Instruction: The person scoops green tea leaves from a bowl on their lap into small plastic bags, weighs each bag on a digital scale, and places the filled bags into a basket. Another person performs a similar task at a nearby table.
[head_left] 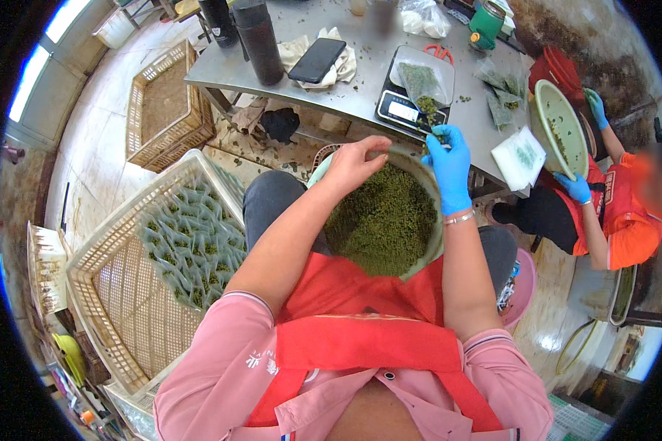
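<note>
Metal table [371, 59] — one scale [402, 111], one bag [418, 76] atop — wearer's two hands [451, 166] near

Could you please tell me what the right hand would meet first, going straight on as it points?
The right hand would probably meet the scale first, or the clear bag lying on it; depth is unclear.

Left hand [354, 163] loosely curved, right hand [449, 165] gloved.
</note>
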Motion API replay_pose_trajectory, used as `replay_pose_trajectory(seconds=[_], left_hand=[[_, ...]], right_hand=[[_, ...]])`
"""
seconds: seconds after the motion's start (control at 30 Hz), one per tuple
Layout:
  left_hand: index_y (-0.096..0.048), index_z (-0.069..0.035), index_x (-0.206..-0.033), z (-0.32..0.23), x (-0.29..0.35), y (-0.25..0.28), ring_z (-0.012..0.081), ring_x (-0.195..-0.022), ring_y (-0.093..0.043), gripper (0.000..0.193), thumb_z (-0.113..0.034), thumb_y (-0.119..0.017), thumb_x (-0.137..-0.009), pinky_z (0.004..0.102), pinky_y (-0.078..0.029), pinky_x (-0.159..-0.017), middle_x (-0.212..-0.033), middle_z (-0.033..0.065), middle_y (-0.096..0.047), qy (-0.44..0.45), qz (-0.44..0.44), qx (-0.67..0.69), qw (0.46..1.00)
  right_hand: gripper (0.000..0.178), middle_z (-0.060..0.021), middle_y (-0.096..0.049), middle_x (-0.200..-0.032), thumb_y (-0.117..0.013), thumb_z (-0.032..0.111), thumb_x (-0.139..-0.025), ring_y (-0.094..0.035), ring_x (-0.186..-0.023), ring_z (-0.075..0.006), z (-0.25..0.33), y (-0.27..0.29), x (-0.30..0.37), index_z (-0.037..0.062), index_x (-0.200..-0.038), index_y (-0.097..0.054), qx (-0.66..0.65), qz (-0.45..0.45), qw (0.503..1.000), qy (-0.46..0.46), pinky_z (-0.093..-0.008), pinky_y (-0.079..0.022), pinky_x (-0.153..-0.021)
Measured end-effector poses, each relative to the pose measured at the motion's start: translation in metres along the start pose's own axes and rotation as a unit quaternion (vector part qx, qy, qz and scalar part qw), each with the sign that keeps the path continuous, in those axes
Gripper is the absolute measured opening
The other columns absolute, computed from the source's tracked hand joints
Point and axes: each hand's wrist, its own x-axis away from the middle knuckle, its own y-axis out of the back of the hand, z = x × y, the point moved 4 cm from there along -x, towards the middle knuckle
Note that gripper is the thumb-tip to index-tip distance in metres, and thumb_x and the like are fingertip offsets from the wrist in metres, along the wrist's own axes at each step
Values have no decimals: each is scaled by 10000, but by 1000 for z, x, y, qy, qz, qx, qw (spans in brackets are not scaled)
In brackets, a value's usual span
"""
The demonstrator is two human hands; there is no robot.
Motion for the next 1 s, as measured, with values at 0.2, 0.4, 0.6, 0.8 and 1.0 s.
replay_pose_trajectory(seconds=[0.2, 0.4, 0.6, 0.8, 1.0], left_hand=[[-400, -49, -1336, -26, 12, -21, 145, -793, -626, 522, -87, -592, -852, 281, -516, -699, -1107, 96, -609, 23, 196, 195, 961], [-529, 18, -1173, -12, 14, -17, 149, -680, -629, 347, -114, -605, -861, 280, -513, -664, -928, 100, -646, 104, 228, 203, 947], [-615, 25, -941, -7, 17, -16, 125, -613, -613, 166, -99, -620, -830, 264, -504, -583, -724, 57, -635, 95, 173, 131, 972], [-643, -3, -937, -7, 12, -3, 109, -528, -593, 199, -152, -650, -804, 249, -473, -492, -693, 52, -647, 78, 89, 137, 984], [-646, -64, -1070, -31, 20, -6, 90, -598, -579, 285, -196, -679, -820, 250, -495, -521, -924, 18, -677, 44, 104, -6, 994]], right_hand=[[300, -23, -544, -752, -590, 93, -850, -552, -602, -83, -10, -11, 48, 60, -1129, -485, 17, 252, 960, -118, -230, -473, -490], [326, -33, -556, -788, -614, 84, -837, -552, -612, -103, -4, -11, 55, 51, -1123, -462, -12, 219, 967, -127, -236, -496, -497], [207, -45, -586, -820, -627, 71, -825, -565, -605, -115, -20, -1, 58, 20, -1005, -537, -68, 151, 979, -120, -259, -507, -522], [258, -63, -614, -896, -591, 42, -837, -616, -708, -158, -21, 9, 59, 5, -1091, -564, -224, 124, 951, -171, -279, -524, -648], [243, -58, -607, -872, -599, 41, -829, -594, -687, -129, -19, 1, 61, 3, -1065, -557, -142, 142, 969, -147, -250, -508, -612]])
